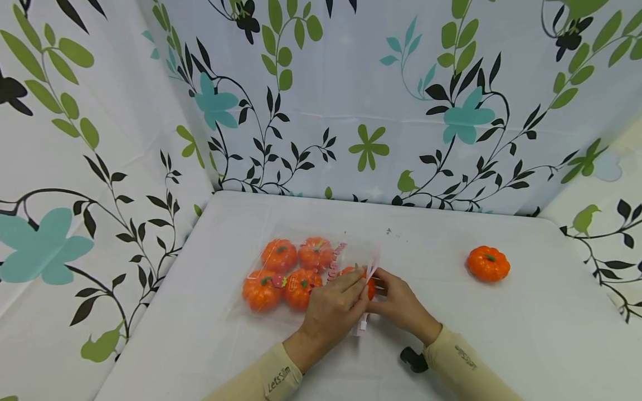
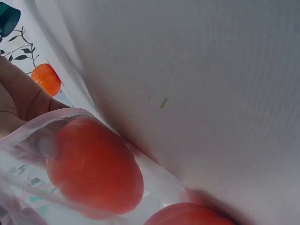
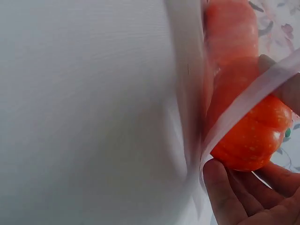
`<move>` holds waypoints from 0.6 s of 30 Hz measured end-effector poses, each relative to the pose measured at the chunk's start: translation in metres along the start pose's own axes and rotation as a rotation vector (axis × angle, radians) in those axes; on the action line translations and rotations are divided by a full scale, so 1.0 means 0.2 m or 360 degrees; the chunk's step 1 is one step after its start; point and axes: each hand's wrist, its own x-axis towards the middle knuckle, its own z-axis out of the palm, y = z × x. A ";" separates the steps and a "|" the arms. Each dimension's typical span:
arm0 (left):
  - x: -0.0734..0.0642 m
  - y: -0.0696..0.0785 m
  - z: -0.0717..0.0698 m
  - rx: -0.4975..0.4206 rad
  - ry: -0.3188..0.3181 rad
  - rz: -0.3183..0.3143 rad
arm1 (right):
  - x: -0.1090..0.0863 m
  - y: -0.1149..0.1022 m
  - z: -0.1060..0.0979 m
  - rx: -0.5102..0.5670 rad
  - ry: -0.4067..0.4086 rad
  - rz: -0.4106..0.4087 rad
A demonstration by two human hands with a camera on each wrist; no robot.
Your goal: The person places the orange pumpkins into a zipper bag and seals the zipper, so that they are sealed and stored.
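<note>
A clear zip bag (image 1: 291, 320) with pink print lies flat, and several orange toy pumpkins (image 1: 279, 256) show through it. At its mouth on the right is another pumpkin (image 3: 253, 136), part inside the bag and part bare. My right hand (image 1: 403, 306) holds this pumpkin from the right, thumb and fingers against its near side. My left hand (image 1: 333, 309) lies over the bag beside the mouth and grips the edge by the pink zip strip (image 1: 372, 267). In the left wrist view the left fingers are hidden.
One loose orange pumpkin (image 1: 489, 264) with a green stem sits on the white-covered table (image 1: 541, 334) to the right. A small black object (image 1: 413, 360) is beside my right wrist. A leaf-patterned curtain (image 1: 326, 111) hangs behind the table's back edge.
</note>
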 end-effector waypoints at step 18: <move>0.00 0.00 0.00 -0.0061 0.0060 0.0027 | 0.12 -0.02 0.08 -0.0216 0.0135 -0.0195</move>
